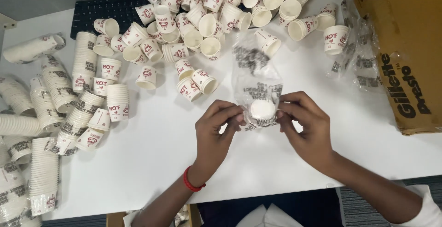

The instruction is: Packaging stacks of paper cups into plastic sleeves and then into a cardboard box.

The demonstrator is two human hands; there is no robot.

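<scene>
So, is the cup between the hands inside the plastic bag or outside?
Inside: the cup shows through the clear plastic bag, which wraps around it.

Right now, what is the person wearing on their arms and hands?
Both hands are bare, no gloves or rings showing. The left hand has a red band around its wrist. The right hand wears nothing; a white sleeve shows far up that arm.

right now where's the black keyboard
In the head view the black keyboard lies at the far left of the white table, its right end buried under the heap of loose paper cups, well beyond both hands.
</scene>
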